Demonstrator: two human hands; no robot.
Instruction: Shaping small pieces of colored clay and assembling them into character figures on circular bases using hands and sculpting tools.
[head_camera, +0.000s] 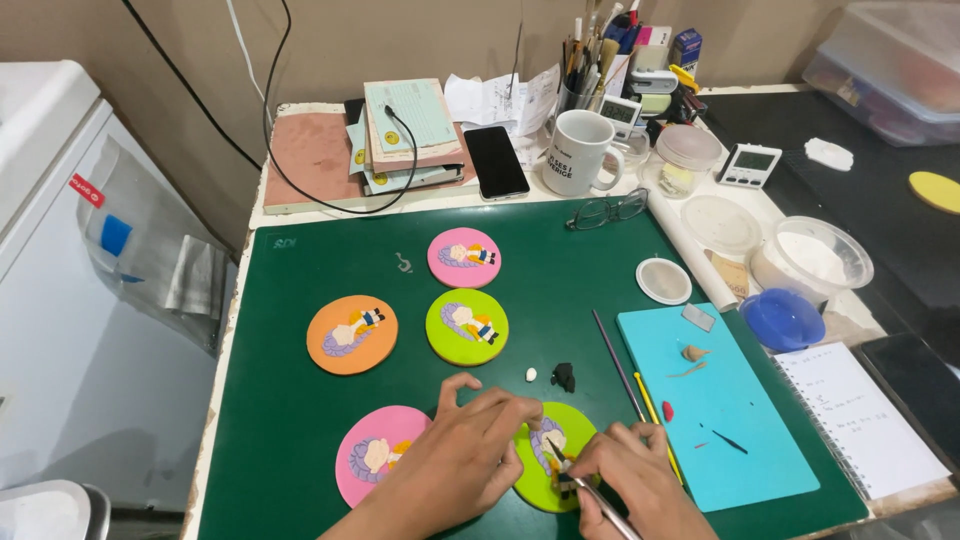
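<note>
Five round clay discs lie on the dark green cutting mat (300, 400) that covers most of our table, each carrying a small moulded figure: a pink disc (464, 257) farthest from us, an orange disc (351, 335) and a green disc (467, 326) in the middle, another pink disc (372, 455) near our wrists, and the near green disc (548, 455) we are bent over. Our left hand (470, 455) rests on that near green disc, fingers together and pressing its left edge, while our right hand (635, 475) pinches a thin metal tool (590, 490) whose tip touches the figure on it. Just beyond our hands sit a black clay lump (564, 376) and a tiny white clay bit (531, 374). To the right lies a light blue board (740, 420) with scraps of clay, and two slim sticks (625, 375) lie along its left edge, close beside our right hand. Farther back we see glasses (608, 210), a white mug (579, 150), a black phone (496, 161), a stack of notebooks (410, 135) and a cup of brushes (590, 60). A beige wall closes the back, and a white appliance (60, 250) stands at left.
</note>
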